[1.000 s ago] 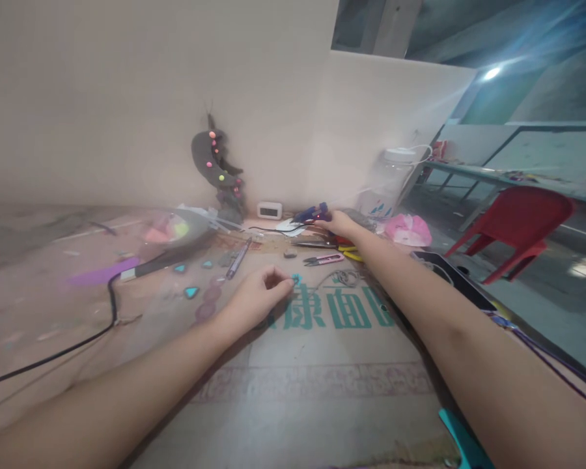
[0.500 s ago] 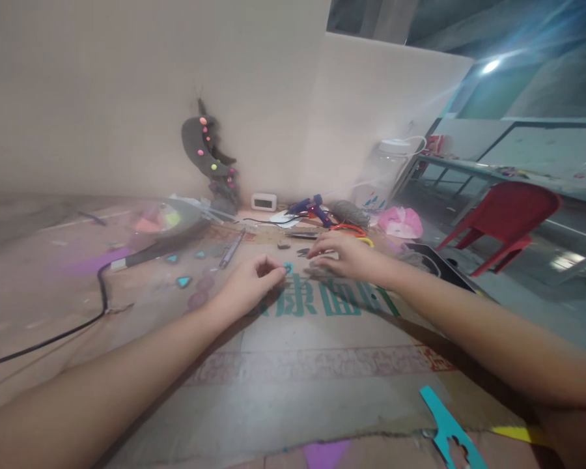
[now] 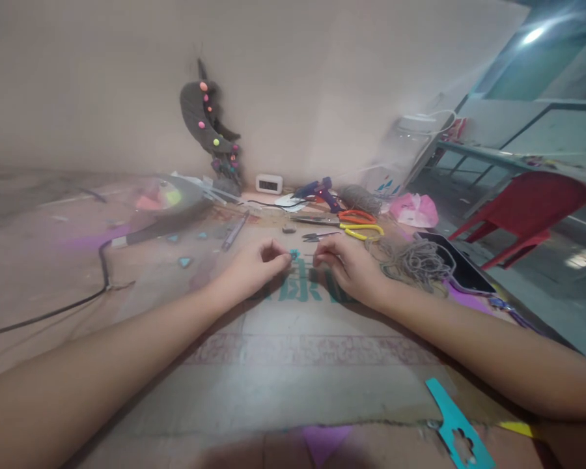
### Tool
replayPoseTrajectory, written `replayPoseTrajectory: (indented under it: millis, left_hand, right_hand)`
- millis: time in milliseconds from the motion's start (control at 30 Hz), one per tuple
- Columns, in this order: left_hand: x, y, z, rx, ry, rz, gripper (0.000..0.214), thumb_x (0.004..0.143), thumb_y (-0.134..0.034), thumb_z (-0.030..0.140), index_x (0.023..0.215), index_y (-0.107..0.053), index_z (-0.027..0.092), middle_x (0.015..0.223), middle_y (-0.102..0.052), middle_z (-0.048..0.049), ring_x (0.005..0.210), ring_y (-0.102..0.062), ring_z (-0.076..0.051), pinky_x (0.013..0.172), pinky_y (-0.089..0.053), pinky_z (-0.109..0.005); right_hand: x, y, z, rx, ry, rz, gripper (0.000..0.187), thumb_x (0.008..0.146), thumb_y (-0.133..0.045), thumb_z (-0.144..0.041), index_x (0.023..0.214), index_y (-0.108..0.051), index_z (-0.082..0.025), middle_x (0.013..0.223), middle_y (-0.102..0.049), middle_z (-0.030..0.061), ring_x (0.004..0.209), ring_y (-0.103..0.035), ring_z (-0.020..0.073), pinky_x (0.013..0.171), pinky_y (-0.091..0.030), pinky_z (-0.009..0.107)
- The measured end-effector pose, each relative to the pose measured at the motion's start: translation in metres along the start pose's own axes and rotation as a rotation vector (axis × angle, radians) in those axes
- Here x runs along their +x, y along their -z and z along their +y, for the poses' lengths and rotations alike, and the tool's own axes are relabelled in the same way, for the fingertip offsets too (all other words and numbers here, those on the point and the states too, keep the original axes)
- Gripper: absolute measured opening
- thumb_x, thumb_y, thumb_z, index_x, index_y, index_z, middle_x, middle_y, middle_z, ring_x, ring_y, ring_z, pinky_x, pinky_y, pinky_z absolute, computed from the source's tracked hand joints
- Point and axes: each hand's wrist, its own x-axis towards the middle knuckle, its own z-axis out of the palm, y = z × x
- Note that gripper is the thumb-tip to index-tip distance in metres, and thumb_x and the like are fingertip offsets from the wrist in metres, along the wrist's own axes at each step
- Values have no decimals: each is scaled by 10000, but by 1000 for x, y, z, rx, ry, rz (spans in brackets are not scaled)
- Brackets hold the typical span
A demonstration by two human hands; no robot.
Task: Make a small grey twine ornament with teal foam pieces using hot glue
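Between the thumb and forefinger of my left hand (image 3: 258, 264) is a small teal flower cutout (image 3: 294, 254), held just above the cardboard. My right hand (image 3: 349, 267) is to the right of it, fingers curled in and tips pressed together; whatever they may hold is hidden. The hands are apart. Under them lies a cardboard sheet (image 3: 273, 397) printed with green characters (image 3: 300, 283). Just beyond my right hand lie small pointed snips (image 3: 320, 237). Near the front edge is a teal felt-like strip (image 3: 452, 413) with a flower-shaped hole.
Behind lie orange-handled scissors (image 3: 356, 216), a yellow handle (image 3: 366, 232), a blue glue gun (image 3: 320, 191) and a small clock (image 3: 269, 184). Grey yarn (image 3: 422, 260) and a dark tablet-like object (image 3: 461, 267) sit right. A black cable (image 3: 43, 319) runs left. A decorated grey crescent (image 3: 198, 117) hangs behind.
My right hand has drawn back from the snips, and its fingers have curled in. My left hand keeps the flower cutout pinched. The view has shifted slightly, so background things sit higher.
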Motion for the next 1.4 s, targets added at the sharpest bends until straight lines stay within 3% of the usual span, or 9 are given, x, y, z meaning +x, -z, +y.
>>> replayPoseTrajectory:
  millis: [133,333,667,1067,1200,1400]
  left_hand:
    - [-3,0,5,8,31,-25,179,770,-666,347,790,-610,178,666,-614,5,559,-539,-119,510,-407,-236]
    - [-2,1,3,40,-30,-52,164,766,-678,323,806,-626,173,718,-639,-2,608,-557,-116,560,-427,-240]
    - [-2,0,5,-14,-6,-44,169,764,-693,319,812,-628,171,742,-649,-11,653,-575,-123,598,-431,-252]
    - [-1,1,0,-202,68,-160,299,744,-757,357,960,-678,167,843,-752,-54,762,-684,-167,732,-507,-307]
    - [-3,0,2,-168,42,-157,250,774,-725,368,911,-694,162,829,-754,-59,756,-684,-167,723,-512,-301]
    - [-4,-1,6,-82,36,-70,202,796,-682,372,795,-649,172,758,-719,-39,657,-639,-143,612,-477,-266]
  right_hand:
    - [-1,-1,-4,20,99,101,101,958,-561,-195,1009,-647,-212,918,-738,46,846,-683,182,771,-517,308]
    - [0,-1,-3,-35,169,85,143,967,-554,-198,906,-684,-201,832,-731,43,796,-662,178,742,-496,301]
    - [4,-3,-8,63,-132,19,71,902,-641,-223,874,-699,-191,780,-735,15,709,-644,154,683,-472,268]
    - [6,-2,-9,155,-212,-12,131,893,-627,-248,867,-745,-198,808,-762,23,738,-682,162,707,-511,271]
    - [7,-2,-9,158,-224,-30,132,896,-626,-253,875,-746,-200,803,-760,19,732,-679,162,705,-508,271]
    - [4,-1,-3,84,-83,15,139,930,-581,-223,894,-715,-203,821,-752,26,759,-677,170,727,-509,289]
